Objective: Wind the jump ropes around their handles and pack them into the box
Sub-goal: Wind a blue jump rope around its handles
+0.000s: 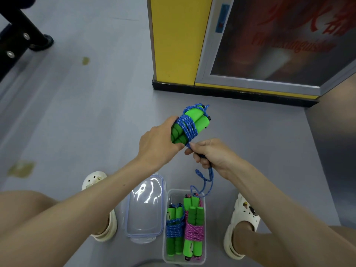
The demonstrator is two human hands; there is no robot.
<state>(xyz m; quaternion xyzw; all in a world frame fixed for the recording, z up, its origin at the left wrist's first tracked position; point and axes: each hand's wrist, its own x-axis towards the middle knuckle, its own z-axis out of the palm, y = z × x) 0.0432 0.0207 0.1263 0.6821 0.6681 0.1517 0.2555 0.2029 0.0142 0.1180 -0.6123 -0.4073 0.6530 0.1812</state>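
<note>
My left hand (158,145) gripped the 2 green handles (192,120), fingers curled round them, with blue rope (187,128) wound about their middle. My right hand (212,157) pinched the rope's free tail just below, fingers curled. The loose end hung down to the box (204,239) on the floor between my feet. Inside lay 2 wound ropes, a blue bundle (174,229) and a pink bundle (193,231), touching. The clear lid (144,211) lay just left of the box. Red writing on the cabinet door (279,45) was too blurred to read.

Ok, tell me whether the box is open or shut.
Open. The lid lies beside the box, and a blue rope and a pink rope show wound inside.
</note>
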